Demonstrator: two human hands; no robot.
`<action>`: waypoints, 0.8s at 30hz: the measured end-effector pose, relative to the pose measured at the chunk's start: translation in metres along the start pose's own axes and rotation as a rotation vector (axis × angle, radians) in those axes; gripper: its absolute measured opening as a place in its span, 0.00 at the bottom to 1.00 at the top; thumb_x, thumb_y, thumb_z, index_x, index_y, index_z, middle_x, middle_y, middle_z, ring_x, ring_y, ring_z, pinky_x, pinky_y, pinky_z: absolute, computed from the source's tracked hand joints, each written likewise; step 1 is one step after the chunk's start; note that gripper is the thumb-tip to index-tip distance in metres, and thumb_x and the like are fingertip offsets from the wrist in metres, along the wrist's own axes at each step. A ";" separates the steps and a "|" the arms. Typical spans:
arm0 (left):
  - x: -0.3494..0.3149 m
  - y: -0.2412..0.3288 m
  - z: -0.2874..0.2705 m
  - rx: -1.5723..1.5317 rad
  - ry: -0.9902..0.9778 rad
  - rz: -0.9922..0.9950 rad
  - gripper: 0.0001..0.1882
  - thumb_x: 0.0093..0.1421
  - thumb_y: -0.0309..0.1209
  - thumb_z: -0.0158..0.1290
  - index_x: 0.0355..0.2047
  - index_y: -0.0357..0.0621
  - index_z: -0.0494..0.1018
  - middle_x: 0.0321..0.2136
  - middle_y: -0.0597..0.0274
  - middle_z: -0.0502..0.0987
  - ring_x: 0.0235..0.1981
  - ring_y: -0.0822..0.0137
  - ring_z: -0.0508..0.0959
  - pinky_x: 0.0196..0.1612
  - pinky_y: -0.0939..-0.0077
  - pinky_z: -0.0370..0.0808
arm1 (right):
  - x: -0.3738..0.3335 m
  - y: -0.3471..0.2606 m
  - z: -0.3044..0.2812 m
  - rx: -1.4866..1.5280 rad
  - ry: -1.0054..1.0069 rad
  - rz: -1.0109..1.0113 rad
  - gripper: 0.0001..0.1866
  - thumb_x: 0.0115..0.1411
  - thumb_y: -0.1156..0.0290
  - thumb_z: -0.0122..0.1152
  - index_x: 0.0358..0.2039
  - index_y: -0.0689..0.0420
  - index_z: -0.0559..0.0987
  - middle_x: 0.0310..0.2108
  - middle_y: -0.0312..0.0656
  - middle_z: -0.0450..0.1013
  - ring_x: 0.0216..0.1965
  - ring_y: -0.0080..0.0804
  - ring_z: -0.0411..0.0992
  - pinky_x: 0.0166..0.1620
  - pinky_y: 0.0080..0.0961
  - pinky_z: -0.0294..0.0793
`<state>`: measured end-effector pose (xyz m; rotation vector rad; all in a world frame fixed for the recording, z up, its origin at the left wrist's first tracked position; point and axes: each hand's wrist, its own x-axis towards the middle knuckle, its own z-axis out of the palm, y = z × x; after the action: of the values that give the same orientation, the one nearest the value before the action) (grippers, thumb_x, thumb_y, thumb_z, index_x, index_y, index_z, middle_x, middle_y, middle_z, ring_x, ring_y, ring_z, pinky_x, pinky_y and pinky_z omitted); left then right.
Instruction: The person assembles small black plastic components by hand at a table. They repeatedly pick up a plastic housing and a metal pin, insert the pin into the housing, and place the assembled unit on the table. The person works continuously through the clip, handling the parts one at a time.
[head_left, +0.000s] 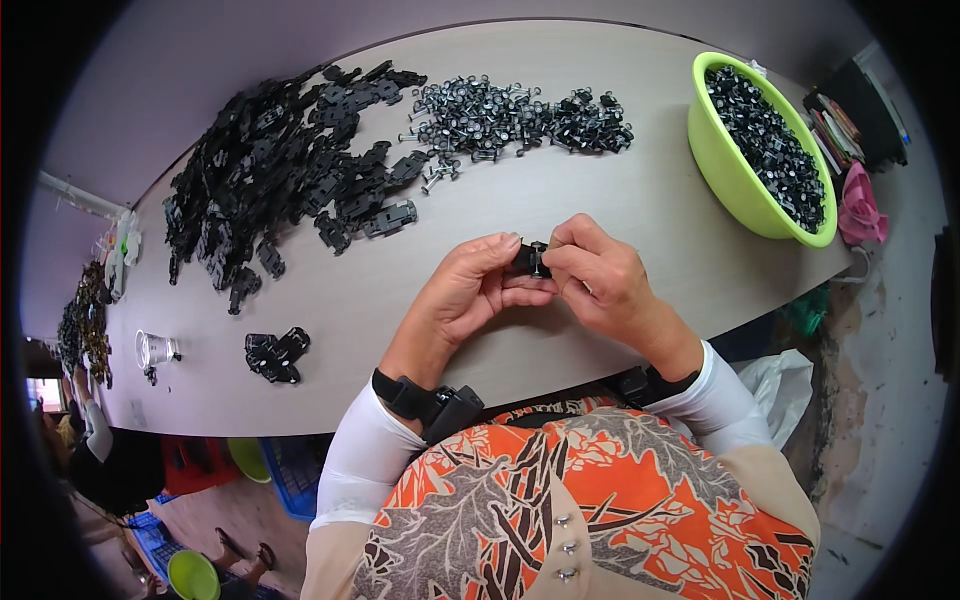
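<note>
My left hand (468,290) holds a black plastic toy car base (522,262) between thumb and fingers, close to the table's near edge. My right hand (612,278) meets it, its fingers pinched at a small wheel axle (538,260) lying across the base; the fingertips partly hide both. Beyond my left hand spreads a large heap of similar black car bases (270,165). To its right is a pile of loose wheel axles (480,115), silver rods with dark wheels. A small cluster of bases with wheels (277,354) lies left of my forearm.
A lime-green basin (708,165) full of small dark wheel parts stands at the right. A clear plastic cup (155,348) sits near the left edge. Far left, another person's sleeved arm (96,428) reaches toward more piles. A white plastic bag (782,395) hangs at the lower right.
</note>
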<state>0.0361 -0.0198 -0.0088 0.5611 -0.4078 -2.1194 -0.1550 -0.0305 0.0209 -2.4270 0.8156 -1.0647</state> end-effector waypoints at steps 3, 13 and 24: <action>0.000 -0.002 0.001 0.113 0.021 0.011 0.10 0.63 0.31 0.48 0.33 0.34 0.71 0.33 0.50 0.77 0.31 0.57 0.81 0.36 0.65 0.82 | -0.002 -0.001 0.002 -0.033 -0.042 0.003 0.07 0.45 0.83 0.57 0.27 0.61 0.74 0.29 0.43 0.66 0.24 0.39 0.71 0.26 0.31 0.71; -0.005 -0.015 0.006 0.352 0.033 0.088 0.11 0.63 0.32 0.49 0.27 0.37 0.70 0.27 0.58 0.76 0.29 0.65 0.79 0.35 0.71 0.81 | -0.007 -0.021 0.001 -0.102 -0.120 0.083 0.05 0.46 0.82 0.56 0.20 0.61 0.70 0.26 0.44 0.63 0.20 0.42 0.69 0.24 0.35 0.69; -0.057 -0.008 0.005 0.618 0.257 0.108 0.10 0.49 0.25 0.57 0.22 0.42 0.65 0.18 0.64 0.73 0.20 0.75 0.74 0.24 0.82 0.72 | 0.000 -0.038 0.030 0.230 -0.191 -0.041 0.11 0.47 0.80 0.60 0.32 0.58 0.71 0.29 0.43 0.65 0.26 0.44 0.70 0.26 0.35 0.70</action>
<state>0.0567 0.0323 0.0051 1.1207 -0.9305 -1.7690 -0.1185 0.0019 0.0219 -2.3135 0.5513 -0.8709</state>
